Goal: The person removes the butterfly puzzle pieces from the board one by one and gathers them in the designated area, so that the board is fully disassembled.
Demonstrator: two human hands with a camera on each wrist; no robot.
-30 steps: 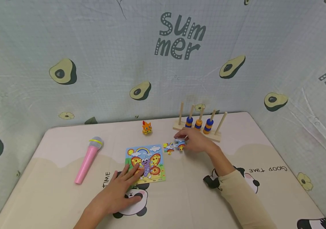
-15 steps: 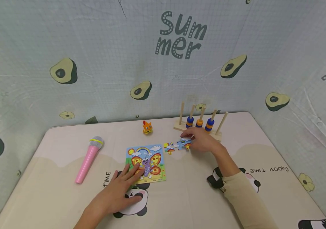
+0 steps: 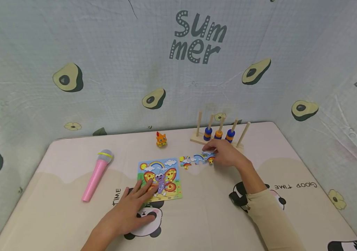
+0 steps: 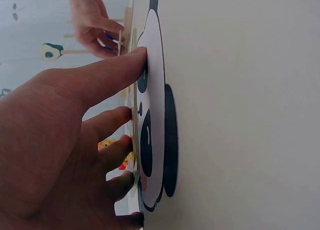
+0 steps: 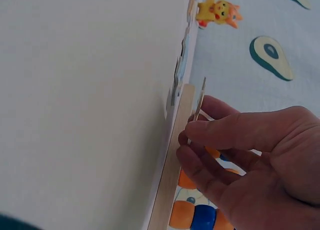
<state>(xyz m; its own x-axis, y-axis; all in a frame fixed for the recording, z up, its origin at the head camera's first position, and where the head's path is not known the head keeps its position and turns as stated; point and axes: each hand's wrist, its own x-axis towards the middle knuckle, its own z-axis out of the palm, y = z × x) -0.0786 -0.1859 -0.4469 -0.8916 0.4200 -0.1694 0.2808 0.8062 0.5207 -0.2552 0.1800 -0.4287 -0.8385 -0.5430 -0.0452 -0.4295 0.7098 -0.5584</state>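
Note:
My left hand [image 3: 131, 212] rests with spread fingers on the lower left of a square butterfly jigsaw puzzle [image 3: 170, 170]. In the left wrist view its fingertips touch the board's edge area and the thumb [image 4: 107, 77] lies on the printed cloth. To the right, my right hand [image 3: 226, 153] pinches a jigsaw piece [image 3: 209, 155] with a rainbow print. The right wrist view shows this thin piece [image 5: 200, 99] edge-on between thumb and fingers, above the table. A sun-and-rainbow jigsaw piece [image 3: 185, 161] and a blue rainbow piece [image 3: 198, 159] lie between the puzzle and that hand.
Behind my right hand stands a wooden peg rack [image 3: 197, 138] with blue and orange rings. A small orange-yellow toy animal [image 3: 161, 139] stands at the back. The pink toy microphone [image 3: 96, 177] lies on the left. A patterned cloth wall rises behind the table.
My right hand has moved right with the pinched jigsaw piece, uncovering the blue rainbow piece left on the table. My left hand has stayed put on the puzzle.

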